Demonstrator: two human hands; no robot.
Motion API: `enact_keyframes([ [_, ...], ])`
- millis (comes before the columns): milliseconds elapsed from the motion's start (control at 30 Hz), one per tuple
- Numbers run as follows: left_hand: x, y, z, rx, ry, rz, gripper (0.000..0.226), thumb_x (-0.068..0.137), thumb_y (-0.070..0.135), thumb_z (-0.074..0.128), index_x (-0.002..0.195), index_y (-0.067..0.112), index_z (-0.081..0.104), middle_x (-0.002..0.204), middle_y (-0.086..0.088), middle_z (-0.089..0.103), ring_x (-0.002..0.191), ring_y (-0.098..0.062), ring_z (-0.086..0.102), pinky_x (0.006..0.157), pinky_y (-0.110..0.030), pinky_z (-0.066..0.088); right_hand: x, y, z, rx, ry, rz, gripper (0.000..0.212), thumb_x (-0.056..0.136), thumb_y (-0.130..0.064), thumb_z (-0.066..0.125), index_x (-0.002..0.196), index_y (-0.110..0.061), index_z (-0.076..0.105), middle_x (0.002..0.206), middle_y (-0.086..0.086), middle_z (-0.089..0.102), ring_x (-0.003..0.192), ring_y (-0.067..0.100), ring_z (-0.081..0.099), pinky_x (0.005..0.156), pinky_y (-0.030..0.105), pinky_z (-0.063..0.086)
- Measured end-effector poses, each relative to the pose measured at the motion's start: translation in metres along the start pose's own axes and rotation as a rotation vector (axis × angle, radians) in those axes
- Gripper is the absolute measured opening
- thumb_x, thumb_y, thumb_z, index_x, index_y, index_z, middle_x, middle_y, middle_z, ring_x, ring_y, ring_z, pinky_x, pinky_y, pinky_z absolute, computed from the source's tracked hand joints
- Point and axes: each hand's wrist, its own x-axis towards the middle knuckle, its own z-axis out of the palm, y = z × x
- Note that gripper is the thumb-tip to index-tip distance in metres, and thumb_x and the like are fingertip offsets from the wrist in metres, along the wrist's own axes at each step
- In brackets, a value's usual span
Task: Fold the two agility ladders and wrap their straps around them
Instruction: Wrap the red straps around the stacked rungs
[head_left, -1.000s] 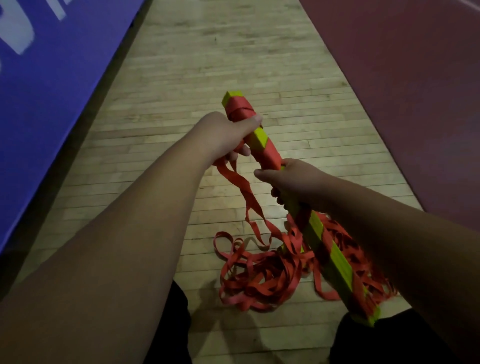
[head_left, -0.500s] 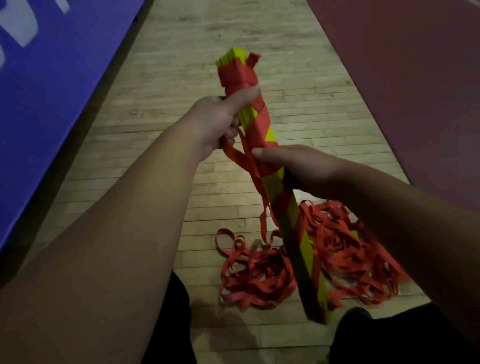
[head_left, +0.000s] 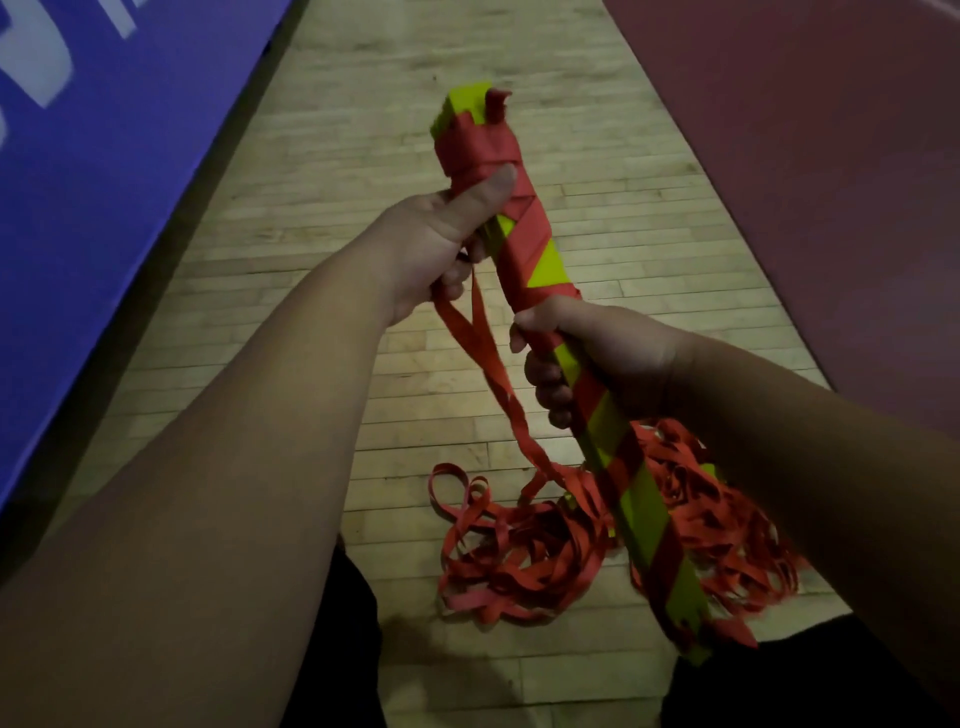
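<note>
- Tipping up over the last second, the folded ladder is now held steeper, with its far end raised well above the wooden floor, between the blue mat on the left and the red mat on the right.
- More red turns are seen on its far half than before and now reach the right hand, so the wrapping is judged under way but unfinished.
- The left hand is closed round the far part, thumb pressed on the turns; the strap is led out beneath its fingers.
- The right hand is gripped round the middle.
- The ladder is seen as a yellow-green stack crossed by diagonal red bands; much loose strap is heaped in a tangle on the near floor.
</note>
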Motion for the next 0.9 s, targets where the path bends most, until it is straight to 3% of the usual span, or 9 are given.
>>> enact_keyframes([
  [133, 0.003, -0.009, -0.001, 0.149, 0.041, -0.025, 0.061, 0.091, 0.080, 0.070, 0.089, 0.019, 0.067, 0.076, -0.003, 0.062, 0.051, -0.013, 0.044, 0.057, -0.030, 0.040, 0.008, 0.007, -0.004, -0.085, 0.189, 0.000, 0.031, 0.096, -0.039, 0.073, 0.108, -0.012, 0.062, 0.073, 0.003, 0.056, 0.062, 0.021, 0.054, 0.062, 0.036, 0.048],
  [233, 0.002, -0.009, 0.003, 0.282, 0.114, -0.050, 0.063, 0.099, 0.076, 0.062, 0.094, 0.014, 0.074, 0.066, 0.005, 0.064, 0.049, -0.012, 0.048, 0.054, -0.027, 0.045, 0.013, 0.008, -0.001, -0.213, 0.385, -0.049, 0.037, 0.093, -0.041, 0.080, 0.113, -0.012, 0.068, 0.083, 0.008, 0.067, 0.069, 0.023, 0.065, 0.065, 0.040, 0.057],
  [300, 0.003, -0.011, 0.006, 0.406, 0.159, -0.052, 0.067, 0.103, 0.075, 0.056, 0.095, 0.012, 0.078, 0.067, 0.002, 0.068, 0.051, -0.015, 0.053, 0.060, -0.030, 0.048, 0.016, 0.010, 0.002, -0.318, 0.492, -0.056, 0.035, 0.094, -0.043, 0.080, 0.112, -0.016, 0.068, 0.087, 0.008, 0.070, 0.071, 0.023, 0.069, 0.067, 0.040, 0.061],
  [400, 0.002, -0.012, 0.018, 0.498, 0.146, -0.068, 0.058, 0.112, 0.063, 0.047, 0.093, 0.017, 0.078, 0.057, 0.011, 0.069, 0.047, -0.008, 0.059, 0.065, -0.029, 0.049, 0.021, 0.015, 0.004, -0.468, 0.597, -0.015, 0.033, 0.096, -0.047, 0.078, 0.107, -0.017, 0.067, 0.091, 0.009, 0.073, 0.074, 0.023, 0.072, 0.072, 0.040, 0.063],
  [500, 0.000, -0.009, 0.031, 0.483, 0.102, -0.091, 0.056, 0.114, 0.062, 0.043, 0.104, 0.019, 0.077, 0.074, 0.010, 0.079, 0.057, -0.006, 0.068, 0.065, -0.030, 0.052, 0.024, 0.016, 0.003, -0.582, 0.689, 0.054, 0.041, 0.096, -0.053, 0.076, 0.105, -0.014, 0.068, 0.094, 0.009, 0.074, 0.080, 0.022, 0.073, 0.073, 0.037, 0.059],
  [600, -0.003, -0.008, 0.039, 0.514, 0.104, -0.127, 0.068, 0.104, 0.080, 0.043, 0.103, 0.021, 0.075, 0.088, 0.008, 0.079, 0.074, -0.011, 0.073, 0.064, -0.031, 0.048, 0.026, 0.017, 0.002, -0.635, 0.653, 0.063, 0.046, 0.095, -0.058, 0.075, 0.094, -0.013, 0.066, 0.083, 0.007, 0.067, 0.077, 0.022, 0.068, 0.074, 0.038, 0.056],
  [667, -0.002, -0.011, 0.041, 0.525, 0.152, -0.132, 0.067, 0.103, 0.081, 0.046, 0.096, 0.020, 0.073, 0.088, 0.004, 0.076, 0.075, -0.016, 0.070, 0.066, -0.033, 0.048, 0.024, 0.016, 0.004, -0.656, 0.585, 0.054, 0.045, 0.096, -0.058, 0.073, 0.088, -0.014, 0.063, 0.079, 0.006, 0.061, 0.076, 0.022, 0.064, 0.074, 0.038, 0.053],
  [800, 0.003, -0.015, 0.031, 0.290, 0.298, -0.123, 0.061, 0.094, 0.075, 0.068, 0.090, 0.015, 0.074, 0.080, 0.000, 0.069, 0.068, -0.019, 0.062, 0.072, -0.036, 0.053, 0.013, 0.004, 0.011, -0.598, 0.419, 0.002, 0.035, 0.101, -0.054, 0.067, 0.106, -0.020, 0.069, 0.102, 0.003, 0.070, 0.097, 0.022, 0.068, 0.078, 0.036, 0.052],
  [900, 0.003, -0.011, 0.024, 0.104, 0.293, -0.076, 0.064, 0.089, 0.073, 0.075, 0.091, 0.009, 0.076, 0.070, 0.002, 0.061, 0.058, -0.016, 0.053, 0.065, -0.037, 0.049, 0.006, -0.006, 0.011, -0.437, 0.298, -0.046, 0.040, 0.101, -0.058, 0.065, 0.116, -0.020, 0.071, 0.110, 0.006, 0.076, 0.100, 0.021, 0.071, 0.079, 0.033, 0.055],
])
